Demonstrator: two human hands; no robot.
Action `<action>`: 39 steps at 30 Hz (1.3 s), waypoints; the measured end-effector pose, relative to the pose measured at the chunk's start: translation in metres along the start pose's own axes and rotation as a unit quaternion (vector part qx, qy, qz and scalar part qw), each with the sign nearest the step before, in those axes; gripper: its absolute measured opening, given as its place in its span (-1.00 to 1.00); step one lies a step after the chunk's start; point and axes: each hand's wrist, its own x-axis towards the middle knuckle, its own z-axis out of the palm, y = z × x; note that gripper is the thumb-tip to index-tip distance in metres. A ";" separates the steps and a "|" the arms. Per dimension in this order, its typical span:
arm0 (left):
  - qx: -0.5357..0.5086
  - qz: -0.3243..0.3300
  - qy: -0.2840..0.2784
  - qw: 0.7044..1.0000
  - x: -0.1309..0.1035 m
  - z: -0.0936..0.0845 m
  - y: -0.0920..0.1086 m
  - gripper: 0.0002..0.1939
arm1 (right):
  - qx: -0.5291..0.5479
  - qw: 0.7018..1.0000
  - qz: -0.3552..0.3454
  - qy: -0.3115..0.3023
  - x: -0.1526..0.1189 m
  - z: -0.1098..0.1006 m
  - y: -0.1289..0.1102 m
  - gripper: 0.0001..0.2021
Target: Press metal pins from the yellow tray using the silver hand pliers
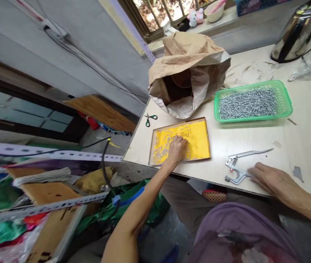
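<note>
Yellow tray (199, 137) lies at the counter's (303, 120) near edge, small metal pieces scattered inside. My left hand (177, 148) rests in it, fingers curled down on the pieces; grip cannot be confirmed. My right hand (270, 179) lies flat, open, touching the metal pliers (239, 166). Green basket (285, 96) of screws sits beyond.

Crumpled brown paper bag (188, 69); green plastic basket (284, 95); shiny metal pliers (239, 166).
</note>
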 end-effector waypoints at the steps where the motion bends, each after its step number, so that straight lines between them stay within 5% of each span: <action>1: -0.051 -0.012 0.009 0.999 -0.004 -0.001 0.011 -0.82 | -0.011 1.000 0.003 -0.014 -0.002 0.000 0.000 -0.68; 4: -0.260 -0.094 -0.055 0.960 -0.022 0.004 0.054 -0.91 | -0.063 0.997 0.000 -0.051 -0.008 0.002 0.004 -0.73; 7: -0.430 -0.202 -0.203 0.856 -0.040 0.014 0.099 -0.87 | -0.104 0.994 -0.014 -0.039 -0.014 0.010 0.012 -0.76; 10: -0.488 -0.273 -0.281 0.780 -0.048 0.023 0.128 -0.79 | -0.128 0.991 -0.021 -0.026 -0.015 0.017 0.019 -0.66; 14: -0.500 -0.320 -0.323 0.737 -0.047 0.029 0.139 -0.78 | -0.131 0.991 -0.027 -0.022 -0.011 0.021 0.024 -0.68; 30: -0.443 -0.343 -0.397 0.727 -0.043 0.026 0.152 -0.86 | -0.133 0.991 -0.019 -0.006 0.003 0.001 0.005 -0.76; 36: -0.440 -0.337 -0.405 0.727 -0.043 0.026 0.152 -0.83 | -0.130 0.991 -0.017 -0.011 0.004 -0.002 0.015 -0.92; 39: -0.440 -0.335 -0.404 0.729 -0.044 0.028 0.151 -0.84 | -0.148 0.989 -0.022 0.009 0.009 -0.006 0.034 -0.48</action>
